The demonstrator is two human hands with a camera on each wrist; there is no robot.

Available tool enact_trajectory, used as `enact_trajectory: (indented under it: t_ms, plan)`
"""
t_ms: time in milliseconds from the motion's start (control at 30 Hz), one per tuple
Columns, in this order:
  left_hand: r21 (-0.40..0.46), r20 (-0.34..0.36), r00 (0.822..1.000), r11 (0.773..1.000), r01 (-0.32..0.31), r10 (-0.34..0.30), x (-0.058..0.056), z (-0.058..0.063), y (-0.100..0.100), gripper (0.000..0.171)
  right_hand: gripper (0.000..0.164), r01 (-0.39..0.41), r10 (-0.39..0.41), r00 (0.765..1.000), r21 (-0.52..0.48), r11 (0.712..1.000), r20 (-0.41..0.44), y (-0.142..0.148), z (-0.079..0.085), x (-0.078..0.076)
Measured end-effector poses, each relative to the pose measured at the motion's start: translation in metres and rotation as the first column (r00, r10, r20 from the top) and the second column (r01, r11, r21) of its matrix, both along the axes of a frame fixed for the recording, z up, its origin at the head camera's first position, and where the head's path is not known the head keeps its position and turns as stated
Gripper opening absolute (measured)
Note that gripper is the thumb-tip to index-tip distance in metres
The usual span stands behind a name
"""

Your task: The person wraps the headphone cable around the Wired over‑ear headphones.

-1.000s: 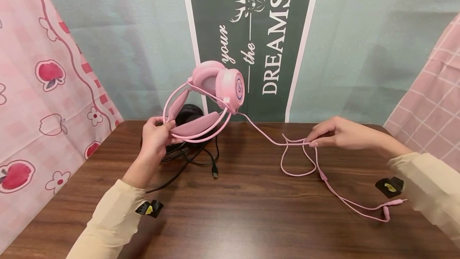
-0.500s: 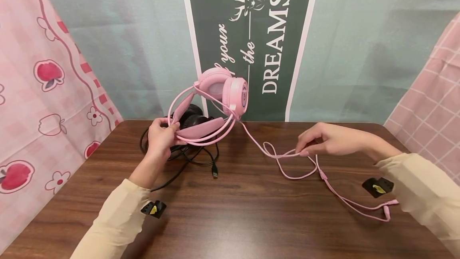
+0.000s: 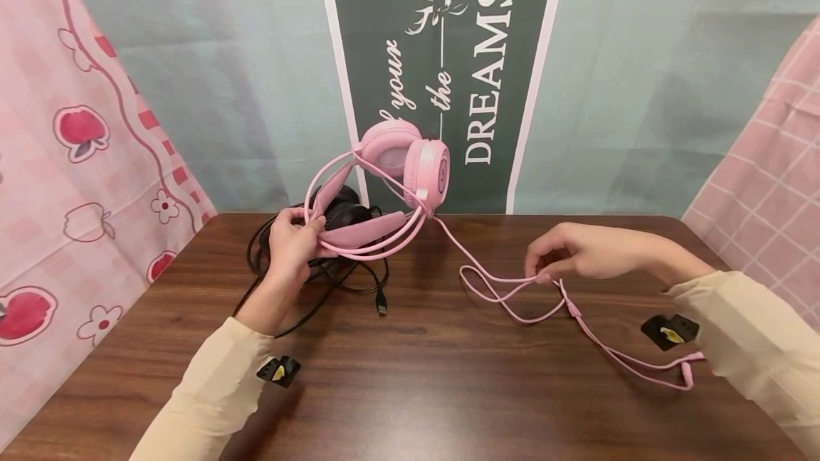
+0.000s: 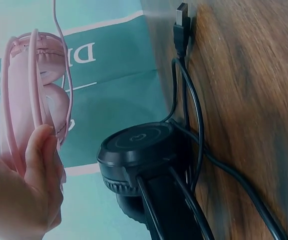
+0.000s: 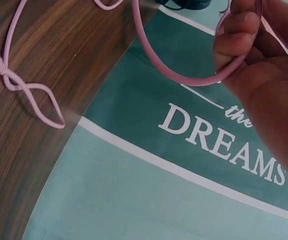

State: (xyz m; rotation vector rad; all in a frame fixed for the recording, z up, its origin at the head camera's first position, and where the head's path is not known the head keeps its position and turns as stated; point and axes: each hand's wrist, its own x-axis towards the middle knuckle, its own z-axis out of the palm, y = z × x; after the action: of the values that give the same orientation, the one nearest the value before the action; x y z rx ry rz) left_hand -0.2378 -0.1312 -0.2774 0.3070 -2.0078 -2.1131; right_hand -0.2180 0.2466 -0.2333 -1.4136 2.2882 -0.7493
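My left hand [image 3: 293, 244] grips the headband of a pink headset [image 3: 430, 173], thumb on top, and holds it up over the back of the table. Its two ear cups point away to the back right. From the lower cup a thin pink cable [image 3: 470, 256] runs to my right hand [image 3: 586, 251], which pinches it between thumb and fingertips. A loop of that cable lies left of the right hand. In the right wrist view the cable [image 5: 156, 62] curves up into the curled fingers. Beneath and behind the pink headset is a black headset [image 4: 136, 145], partly hidden by it.
A black cable with a USB plug [image 3: 381, 302] lies coiled by the black headset on the wooden table [image 3: 423, 375]. The pink cable's split ends and plugs [image 3: 687, 370] lie at the right. A printed cloth [image 3: 442, 77] hangs behind, with pink cloths at both sides.
The pink headset has shifted right and slightly down with my left hand. My right hand has moved left and lower, so the cable between the hands hangs slacker and its loop has spread left.
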Motion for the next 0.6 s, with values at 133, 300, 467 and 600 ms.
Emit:
enact_trajectory:
  t_ms: [133, 300, 467, 600]
  plan:
    - [-0.011, -0.005, 1.000, 1.000, -0.004, 0.004, -0.001, -0.001, 0.003, 0.026, 0.017, -0.040, 0.041, 0.999, -0.041, 0.998, 0.016, -0.004, 0.000, 0.001]
    - [-0.049, -0.009, 1.000, 0.999, -0.006, 0.005, -0.004, -0.001, 0.007, 0.027, 0.022, -0.119, 0.119, 0.993, -0.119, 0.986, -0.006, -0.010, 0.006, 0.000]
    - [-0.092, -0.014, 1.000, 0.996, -0.013, 0.012, -0.005, -0.001, 0.012, 0.028, 0.026, -0.201, 0.197, 0.980, -0.191, 0.961, -0.043, -0.021, 0.019, -0.004]
    - [-0.130, -0.024, 1.000, 0.991, -0.001, -0.002, -0.004, -0.002, 0.015, 0.029, 0.029, -0.152, 0.131, 0.986, -0.242, 0.958, -0.101, -0.027, 0.033, -0.007]
